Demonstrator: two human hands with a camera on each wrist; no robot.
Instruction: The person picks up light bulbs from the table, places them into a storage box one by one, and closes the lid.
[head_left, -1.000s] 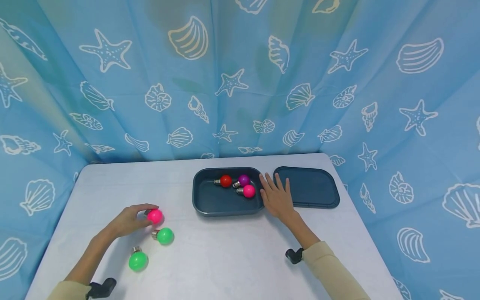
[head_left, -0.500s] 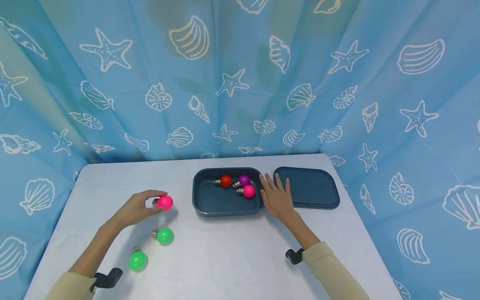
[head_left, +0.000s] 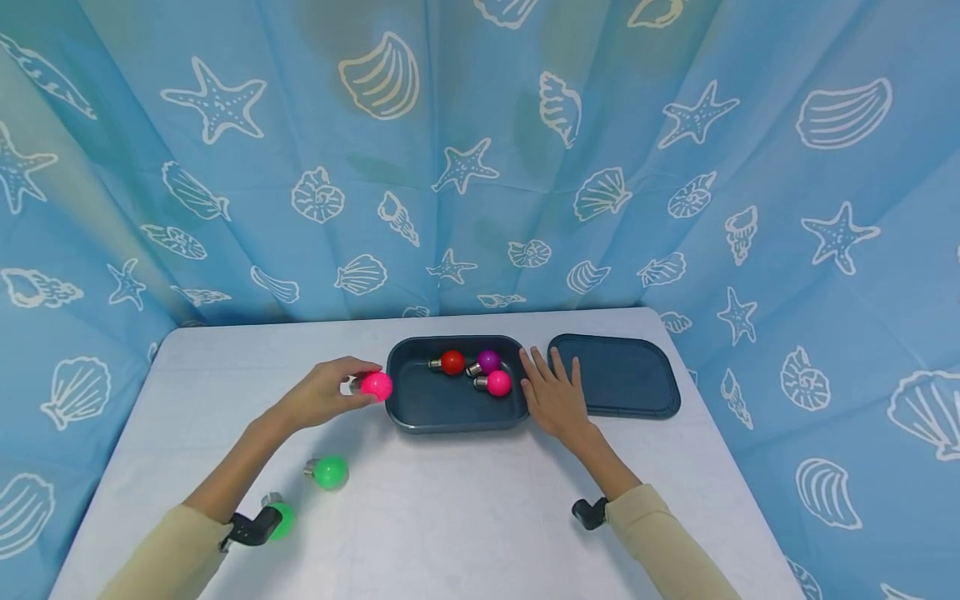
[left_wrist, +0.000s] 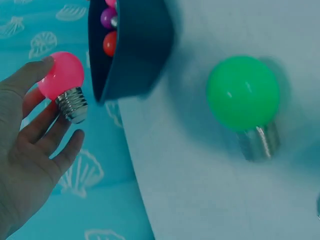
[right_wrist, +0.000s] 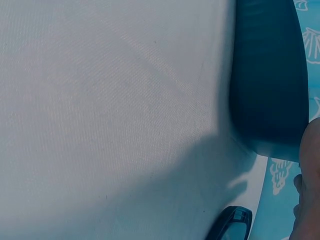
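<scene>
My left hand (head_left: 327, 393) pinches a pink light bulb (head_left: 377, 385) between thumb and fingers, just off the left rim of a dark blue box (head_left: 420, 412). In the left wrist view the pink bulb (left_wrist: 62, 75) shows its silver screw base pointing toward the lower fingers. Inside the box lie a red bulb (head_left: 452, 362), a purple bulb (head_left: 489, 361) and another pink bulb (head_left: 498, 383). My right hand (head_left: 557, 402) rests with straight fingers at the box's right end. Only a sliver of that hand (right_wrist: 311, 185) shows in the right wrist view.
A dark blue lid (head_left: 618, 375) lies right of the box. Two green bulbs sit on the white table at the left: one green bulb (head_left: 331, 472) in full view, the other green bulb (head_left: 282, 521) partly behind the left wrist camera. A blue curtain (head_left: 480, 225) stands behind the table.
My left hand has lifted the pink bulb off the table and carried it right and away from me, up to the box's left rim. The right hand stays in place.
</scene>
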